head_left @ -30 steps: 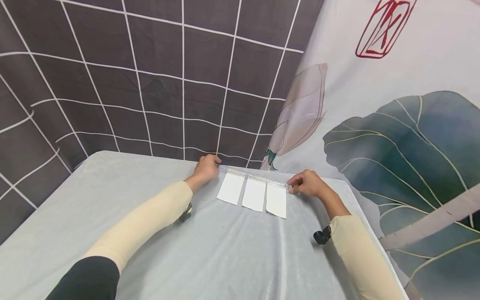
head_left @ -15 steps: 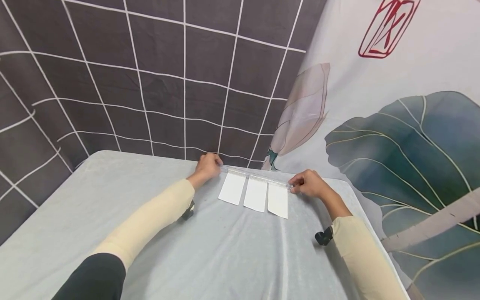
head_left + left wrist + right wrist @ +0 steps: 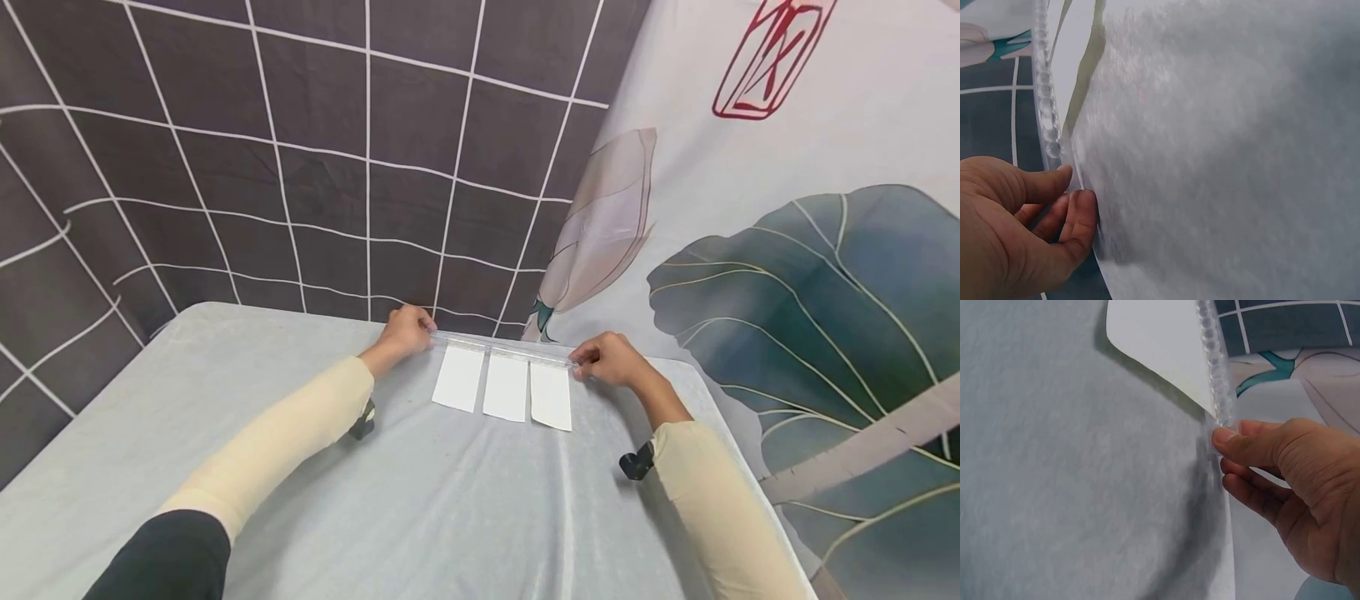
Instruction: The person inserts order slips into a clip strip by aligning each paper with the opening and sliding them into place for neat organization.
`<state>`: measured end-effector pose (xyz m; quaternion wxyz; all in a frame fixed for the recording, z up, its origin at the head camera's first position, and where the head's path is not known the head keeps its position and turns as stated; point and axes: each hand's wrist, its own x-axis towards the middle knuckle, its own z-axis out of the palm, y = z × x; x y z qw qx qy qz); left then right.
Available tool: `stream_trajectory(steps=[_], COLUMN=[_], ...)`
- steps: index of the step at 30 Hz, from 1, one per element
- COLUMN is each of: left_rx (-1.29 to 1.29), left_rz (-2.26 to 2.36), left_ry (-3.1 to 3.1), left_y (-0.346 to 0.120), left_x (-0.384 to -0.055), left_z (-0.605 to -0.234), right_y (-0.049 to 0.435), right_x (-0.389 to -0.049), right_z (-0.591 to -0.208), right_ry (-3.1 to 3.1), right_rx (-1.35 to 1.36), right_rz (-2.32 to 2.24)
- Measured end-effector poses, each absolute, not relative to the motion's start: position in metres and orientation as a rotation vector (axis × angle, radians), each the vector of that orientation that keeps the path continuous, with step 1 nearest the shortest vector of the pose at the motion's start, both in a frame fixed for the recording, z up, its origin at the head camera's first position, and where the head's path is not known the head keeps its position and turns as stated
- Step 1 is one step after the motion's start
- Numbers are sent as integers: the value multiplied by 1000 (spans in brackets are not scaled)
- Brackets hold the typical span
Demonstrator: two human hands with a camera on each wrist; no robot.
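Note:
A clear plastic strip (image 3: 502, 347) with a row of round bumps lies along the far edge of the cloth-covered table. Three white paper cards hang from it toward the person: a left card (image 3: 459, 377), a middle card (image 3: 506, 388) and a right card (image 3: 551, 395). Between thumb and fingers, the left hand (image 3: 405, 332) pinches the strip's left end. At the opposite end, the right hand (image 3: 611, 360) pinches it the same way. The right wrist view shows the thumb (image 3: 1229, 436) on the bumpy strip, just past a card's corner, with the card lifted slightly above its shadow.
Pale grey cloth covers the table (image 3: 360, 500). Close behind its far edge hangs a dark curtain (image 3: 300, 192) with a white grid. A white curtain with a printed lotus leaf (image 3: 810, 292) borders the right side. Each wrist wears a black camera (image 3: 637, 461).
Both hands have shifted slightly left and away from the person, carrying the strip and its cards with them. The strip now shows broader and flatter along its length.

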<state>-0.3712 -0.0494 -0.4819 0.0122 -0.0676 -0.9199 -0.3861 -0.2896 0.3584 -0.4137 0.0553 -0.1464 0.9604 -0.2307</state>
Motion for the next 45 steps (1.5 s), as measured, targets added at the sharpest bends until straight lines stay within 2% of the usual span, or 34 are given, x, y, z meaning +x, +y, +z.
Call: stream_trajectory(steps=[10,22,45], left_rx=[-148,-48,12], left_rz=[-1209,-1207,-1201], left_ry=[-2889,-2924,-2952], left_y=[-87,-122,-126], left_x=[-366,-379,-383], left_z=[-478,-484,-494], right_y=[327,297,291], right_x=[-301,-314,-319], right_z=[-412,-410,-420], right_ry=[2901,2905,2891], right_rx=[-489,-597,-618], right_rz=[-713,-694,-718])
